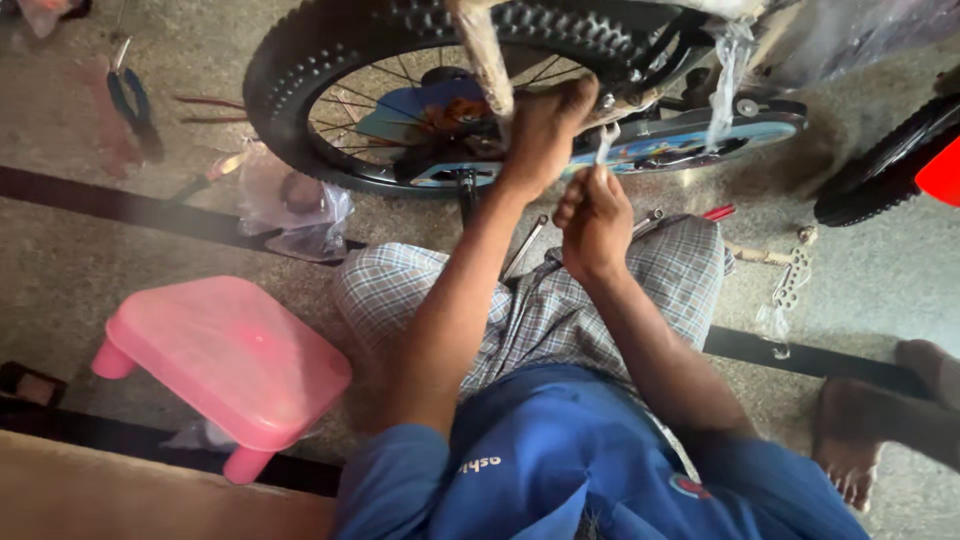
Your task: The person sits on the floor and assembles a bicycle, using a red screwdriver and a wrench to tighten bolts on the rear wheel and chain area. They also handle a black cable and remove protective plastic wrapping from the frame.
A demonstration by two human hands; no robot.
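While you sat on the floor with the small bicycle's rear wheel in front of your knees, both hands were up at the hub end of the frame. Your left hand was clenched around the frame parts beside the axle, knuckles toward the camera; exactly which part it gripped could not be told. Your right hand sat just below and right of it, fingers pinched on the shank of a small metal spanner — its head pointed up and met the frame beside the blue chain guard.

Second spanner lay on the floor between your knees and the wheel, just beside your checked shorts. Red-handled tool lay near your right knee.

Toward the floor's left edge: pink plastic stool beside your left leg, a crumpled clear plastic bag touching the tyre's lower left, and blue-handled pliers well apart near the upper left corner.

Right side — a perforated metal bracket on the floor, another black tyre at the right edge, and another person's bare foot near the lower right corner.
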